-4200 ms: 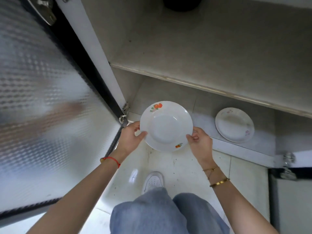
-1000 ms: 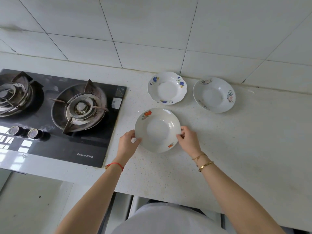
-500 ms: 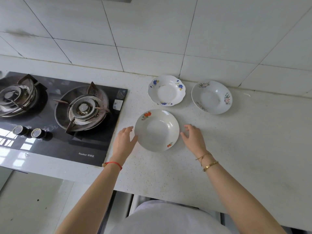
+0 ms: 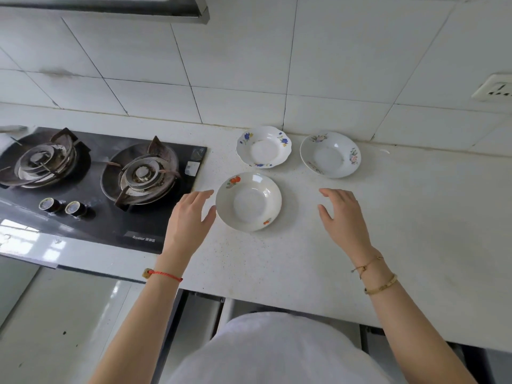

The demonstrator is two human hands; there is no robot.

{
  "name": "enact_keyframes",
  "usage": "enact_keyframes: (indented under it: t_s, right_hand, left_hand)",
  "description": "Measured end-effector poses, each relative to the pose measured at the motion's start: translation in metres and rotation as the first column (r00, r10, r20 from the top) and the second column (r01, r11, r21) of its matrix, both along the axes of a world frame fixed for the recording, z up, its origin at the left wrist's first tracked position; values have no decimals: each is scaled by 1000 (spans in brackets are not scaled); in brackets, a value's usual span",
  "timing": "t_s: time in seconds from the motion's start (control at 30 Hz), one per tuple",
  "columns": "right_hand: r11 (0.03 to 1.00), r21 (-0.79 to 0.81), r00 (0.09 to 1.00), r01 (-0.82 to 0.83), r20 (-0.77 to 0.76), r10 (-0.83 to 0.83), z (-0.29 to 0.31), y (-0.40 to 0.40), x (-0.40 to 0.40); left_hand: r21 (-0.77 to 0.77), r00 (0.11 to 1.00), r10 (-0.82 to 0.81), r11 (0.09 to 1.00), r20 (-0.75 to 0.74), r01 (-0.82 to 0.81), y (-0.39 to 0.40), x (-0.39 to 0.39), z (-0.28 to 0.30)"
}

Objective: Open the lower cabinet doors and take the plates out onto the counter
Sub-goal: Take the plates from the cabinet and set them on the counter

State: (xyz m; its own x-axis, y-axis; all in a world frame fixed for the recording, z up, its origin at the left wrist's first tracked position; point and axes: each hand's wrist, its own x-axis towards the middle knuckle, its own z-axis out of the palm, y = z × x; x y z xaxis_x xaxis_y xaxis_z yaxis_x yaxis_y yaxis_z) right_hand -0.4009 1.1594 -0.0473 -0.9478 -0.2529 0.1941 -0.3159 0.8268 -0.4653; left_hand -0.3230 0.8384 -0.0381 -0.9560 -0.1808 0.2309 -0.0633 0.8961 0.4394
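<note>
Three white plates rest on the speckled counter (image 4: 415, 245). The nearest, a plate with orange fruit prints (image 4: 248, 201), lies between my hands. Behind it sit a scalloped plate with blue flowers (image 4: 263, 146) and, to its right, a plate with pink flowers (image 4: 330, 154). My left hand (image 4: 188, 220) hovers open just left of the fruit plate, thumb close to its rim. My right hand (image 4: 343, 216) is open and well apart from the plate on its right. Neither hand holds anything. The lower cabinet is hidden below the counter edge.
A black two-burner gas hob (image 4: 91, 178) with two knobs fills the counter's left part. A tiled wall (image 4: 249, 65) runs behind, with a socket (image 4: 496, 88) at far right and a hood edge (image 4: 110, 9) above. An open frosted cabinet door (image 4: 55, 314) shows lower left.
The fruit plate came out of the lower cabinet and was set on the counter. Both hands have let go of it and drawn back, the right one farther to the right.
</note>
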Motion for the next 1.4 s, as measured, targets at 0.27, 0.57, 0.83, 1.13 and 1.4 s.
enact_keyframes:
  t_s: [0.27,0.57,0.83,1.13,1.4]
  right_hand:
    - [1000,-28,999,-9,-49,7,7,47,59]
    - [998,-17,998,53,-43,-54,6,94,151]
    - [988,-51,989,146,-15,-147,-6,116,274]
    - [985,-21,984,174,54,-172,-14,143,407]
    - [972,-30,970,233,71,-231,-25,180,461]
  left_hand:
    - [0,997,-2,1000,-71,2,48,62,13]
    - [55,997,-13,998,-73,17,92,151,13]
    - [82,997,-65,994,-38,68,104,256,2]
    - [70,991,-132,989,10,131,132,361,0]
    - [69,985,-164,985,55,160,167,399,-6]
